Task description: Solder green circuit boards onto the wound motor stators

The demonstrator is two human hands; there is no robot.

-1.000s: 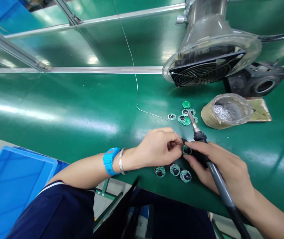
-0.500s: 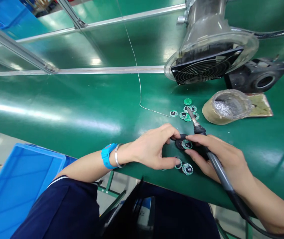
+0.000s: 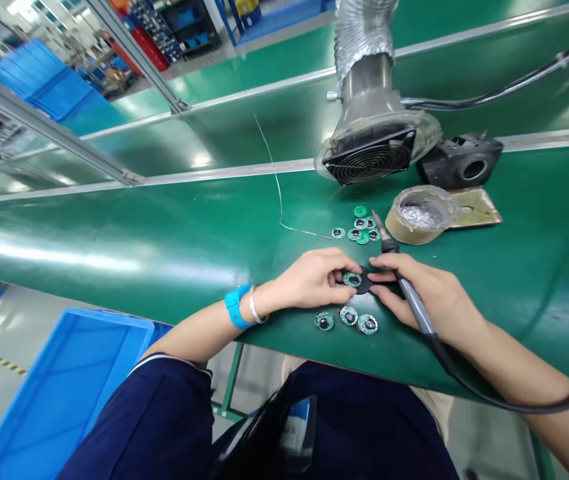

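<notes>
My left hand [image 3: 312,277] is closed, with thumb and fingers pinching a small round circuit board [image 3: 352,280] by its edge. A black disc [image 3: 364,283] lies just right of and partly under that board. My right hand [image 3: 432,290] keeps a soldering iron [image 3: 414,303] tucked in its grip, tip pointing up and away, while its thumb and fingertips touch the disc's right side. Nearer to me, three loose round boards [image 3: 348,315] rest on the green bench. Beyond my hands sits a cluster of several similar boards [image 3: 362,236], close to the iron's tip.
A thin solder wire [image 3: 279,193] hangs down and ends by the cluster. Behind stand a fume extractor [image 3: 369,157], a tub of shiny metal bits [image 3: 419,217] and a black iron holder [image 3: 462,162]. A blue crate [image 3: 64,393] is at lower left.
The board between my hands has shifted left over the disc, into my left fingers. My left thumb has left the near boards. The camera view has tilted up and back.
</notes>
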